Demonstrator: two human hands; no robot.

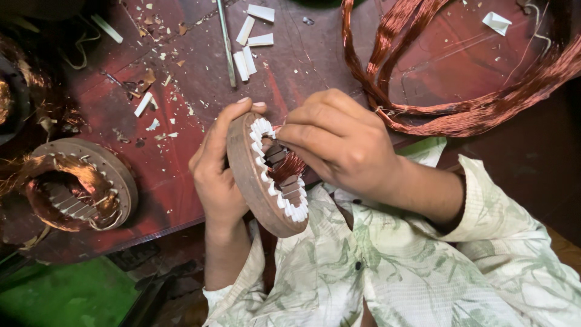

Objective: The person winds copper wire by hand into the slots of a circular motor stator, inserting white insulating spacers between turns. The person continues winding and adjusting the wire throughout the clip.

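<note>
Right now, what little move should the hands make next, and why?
Probably the right hand should press the copper wire deeper into its slot in the round stator core, which the left hand steadies on edge. The fingertips are pinched at the white slot liners, and the wire bundle sits only partly inside the ring.
</note>
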